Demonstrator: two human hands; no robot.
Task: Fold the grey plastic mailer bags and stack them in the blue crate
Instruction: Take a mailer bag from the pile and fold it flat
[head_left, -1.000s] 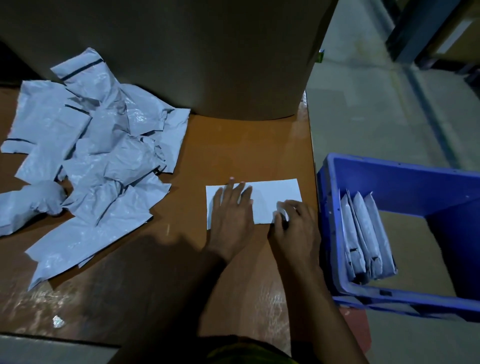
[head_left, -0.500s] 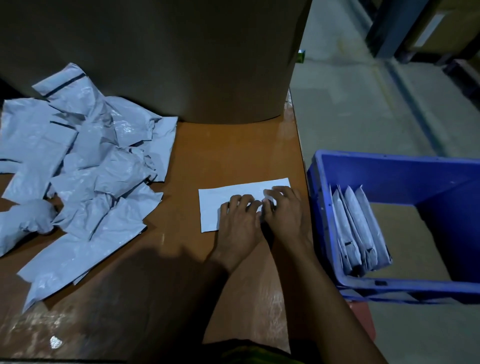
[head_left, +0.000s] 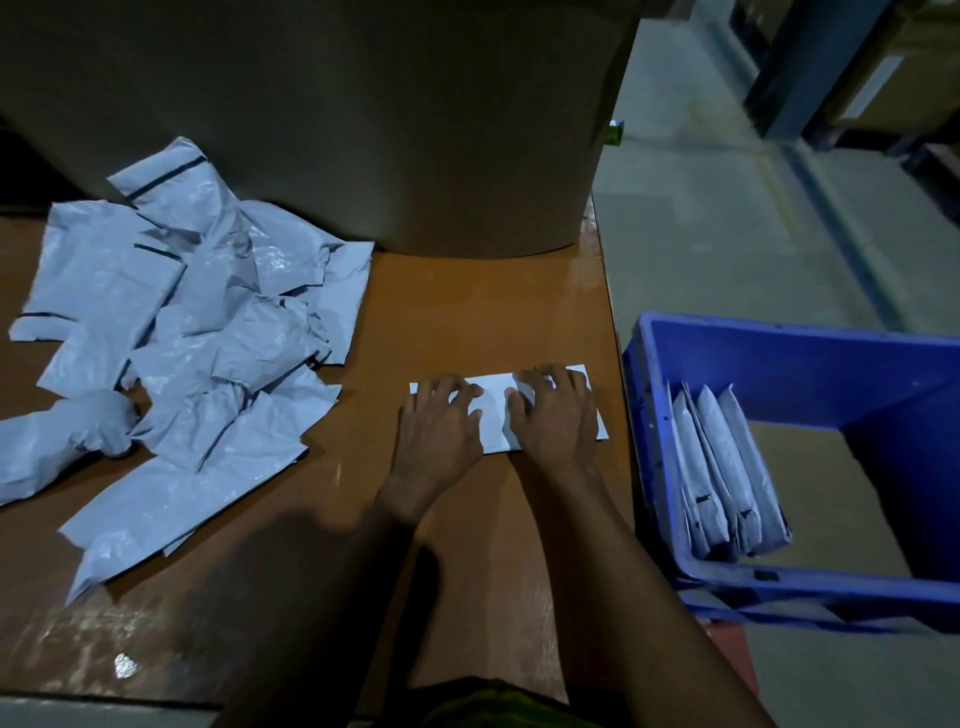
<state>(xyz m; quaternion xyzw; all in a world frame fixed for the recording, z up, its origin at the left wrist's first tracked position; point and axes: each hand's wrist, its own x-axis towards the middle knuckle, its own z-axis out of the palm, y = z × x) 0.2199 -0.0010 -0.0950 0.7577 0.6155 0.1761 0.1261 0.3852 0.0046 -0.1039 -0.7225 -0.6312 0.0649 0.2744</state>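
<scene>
Mailer bag (head_left: 493, 410) is right under the fingers (head_left: 447, 389) of both hands, lying flat as a pale rectangle near the right edge of the worktop (head_left: 467, 312). The left hand (head_left: 439, 423) has its bent fingers pressing down on the left half. The right hand (head_left: 556, 415) has its fingers curled over the right half, and it looks like they're nipping a little raised fold by the thumb. Off to the left there's a big crumpled pile of loose bags (head_left: 197, 332), well apart from the hands. At the back of the worktop sits a huge cardboard box (head_left: 363, 130). Just beside the worktop on the right is the blue crate (head_left: 644, 467), with a few folded bags (head_left: 722, 467) standing on edge against its left wall. Concrete floor (head_left: 727, 234) beyond that.
</scene>
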